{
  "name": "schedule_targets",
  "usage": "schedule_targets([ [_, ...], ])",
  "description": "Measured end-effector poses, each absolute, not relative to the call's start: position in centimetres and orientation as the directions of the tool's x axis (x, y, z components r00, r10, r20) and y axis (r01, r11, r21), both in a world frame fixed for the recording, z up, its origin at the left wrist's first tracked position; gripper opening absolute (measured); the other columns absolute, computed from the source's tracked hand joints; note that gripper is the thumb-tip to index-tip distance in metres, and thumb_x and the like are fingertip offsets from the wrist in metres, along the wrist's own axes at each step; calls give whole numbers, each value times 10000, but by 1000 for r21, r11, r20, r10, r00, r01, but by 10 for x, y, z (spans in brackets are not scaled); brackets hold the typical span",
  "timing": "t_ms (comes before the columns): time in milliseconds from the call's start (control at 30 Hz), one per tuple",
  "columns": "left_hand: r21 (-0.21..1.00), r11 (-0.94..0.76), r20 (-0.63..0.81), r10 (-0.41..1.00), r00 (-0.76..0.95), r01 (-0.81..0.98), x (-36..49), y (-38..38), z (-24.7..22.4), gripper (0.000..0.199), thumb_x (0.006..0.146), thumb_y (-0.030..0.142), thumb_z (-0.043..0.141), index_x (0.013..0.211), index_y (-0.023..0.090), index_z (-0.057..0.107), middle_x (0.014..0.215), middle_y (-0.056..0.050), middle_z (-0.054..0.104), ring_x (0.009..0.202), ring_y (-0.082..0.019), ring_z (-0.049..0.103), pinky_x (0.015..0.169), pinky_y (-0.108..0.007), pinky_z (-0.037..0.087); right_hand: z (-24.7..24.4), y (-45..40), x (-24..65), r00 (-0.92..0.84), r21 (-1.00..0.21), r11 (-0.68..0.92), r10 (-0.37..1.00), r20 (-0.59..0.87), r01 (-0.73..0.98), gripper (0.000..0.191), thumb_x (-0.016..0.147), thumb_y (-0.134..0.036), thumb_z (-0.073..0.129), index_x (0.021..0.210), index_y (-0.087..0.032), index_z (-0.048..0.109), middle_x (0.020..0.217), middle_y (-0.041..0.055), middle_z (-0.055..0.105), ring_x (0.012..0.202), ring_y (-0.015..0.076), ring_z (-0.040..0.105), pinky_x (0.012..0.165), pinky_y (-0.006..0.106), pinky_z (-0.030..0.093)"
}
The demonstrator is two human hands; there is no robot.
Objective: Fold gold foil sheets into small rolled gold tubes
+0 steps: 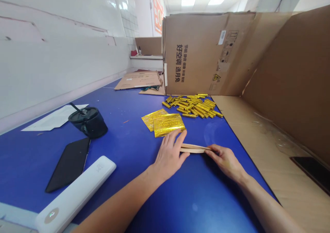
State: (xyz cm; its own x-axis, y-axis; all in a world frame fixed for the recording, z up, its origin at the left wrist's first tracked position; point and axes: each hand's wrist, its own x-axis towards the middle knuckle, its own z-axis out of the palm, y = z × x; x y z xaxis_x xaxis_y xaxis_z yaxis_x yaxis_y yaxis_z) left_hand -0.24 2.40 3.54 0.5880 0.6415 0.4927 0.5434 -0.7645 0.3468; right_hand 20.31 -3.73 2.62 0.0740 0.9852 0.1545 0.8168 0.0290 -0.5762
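My right hand (224,159) pinches the right end of a pair of thin tan strips (194,148), which look wooden. They meet at that end and spread slightly apart toward the left. My left hand (168,155) lies at their other end, thumb below and forefinger above, fingers stretched out and apart. Its palm and fingers hide the strips' left tips. Just beyond its fingertips is a flat gold foil sheet (168,124), overlapping a second gold foil sheet (149,119). Whether the fingertips touch the foil I cannot tell.
Several small gold-wrapped sticks (194,106) lie heaped before a large cardboard box (201,61). On the left are a dark lidded mug (92,124) with a straw, a black phone (68,164), a long white device (79,191) and white paper (55,119). The blue table (123,140) ends at cardboard on the right.
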Motion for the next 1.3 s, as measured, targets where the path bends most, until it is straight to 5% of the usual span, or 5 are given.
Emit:
schedule_targets([
  [133, 282, -843, 438, 538, 720, 458, 2, 10, 38, 202, 827, 251, 445, 1020, 211, 487, 968, -55, 518, 923, -204, 475, 798, -362, 382, 23, -40, 202, 70, -558, 47, 980, 187, 828, 272, 808, -361, 380, 800, -218, 611, 770, 23, 643, 740, 194, 573, 662, 273, 426],
  [433, 145, -810, 187, 586, 788, 568, 6, 21, 20, 203, 799, 126, 428, 975, 195, 503, 901, -47, 528, 899, -212, 460, 756, -337, 390, 27, -40, 199, 44, -564, 65, 983, 177, 823, 311, 828, -359, 343, 765, -217, 612, 723, 21, 623, 707, 180, 557, 650, 265, 424],
  [767, 397, -736, 260, 663, 702, 548, 3, 30, 14, 137, 806, 139, 429, 905, 195, 506, 875, -23, 566, 833, -159, 519, 736, -267, 414, 15, -36, 213, 483, -688, -190, 836, 261, 700, 279, 756, -436, 470, 873, -185, 506, 720, 27, 600, 610, 161, 552, 565, 268, 431],
  [1033, 586, -612, 223, 752, 621, 531, 3, 37, 9, 199, 757, 138, 499, 943, 205, 475, 826, 6, 595, 818, -154, 545, 729, -261, 418, 24, -40, 214, 61, -670, 165, 952, 301, 724, 258, 738, -401, 546, 907, -207, 569, 897, 33, 580, 847, 178, 540, 772, 297, 416],
  [1300, 515, -673, 197, 696, 691, 531, -1, 39, 15, 88, 730, 159, 551, 807, 193, 526, 813, -5, 563, 780, -148, 529, 691, -243, 405, 26, -40, 218, -91, -592, 167, 983, 157, 789, 184, 805, -316, 465, 805, -223, 623, 880, 31, 572, 851, 170, 523, 774, 296, 404],
])
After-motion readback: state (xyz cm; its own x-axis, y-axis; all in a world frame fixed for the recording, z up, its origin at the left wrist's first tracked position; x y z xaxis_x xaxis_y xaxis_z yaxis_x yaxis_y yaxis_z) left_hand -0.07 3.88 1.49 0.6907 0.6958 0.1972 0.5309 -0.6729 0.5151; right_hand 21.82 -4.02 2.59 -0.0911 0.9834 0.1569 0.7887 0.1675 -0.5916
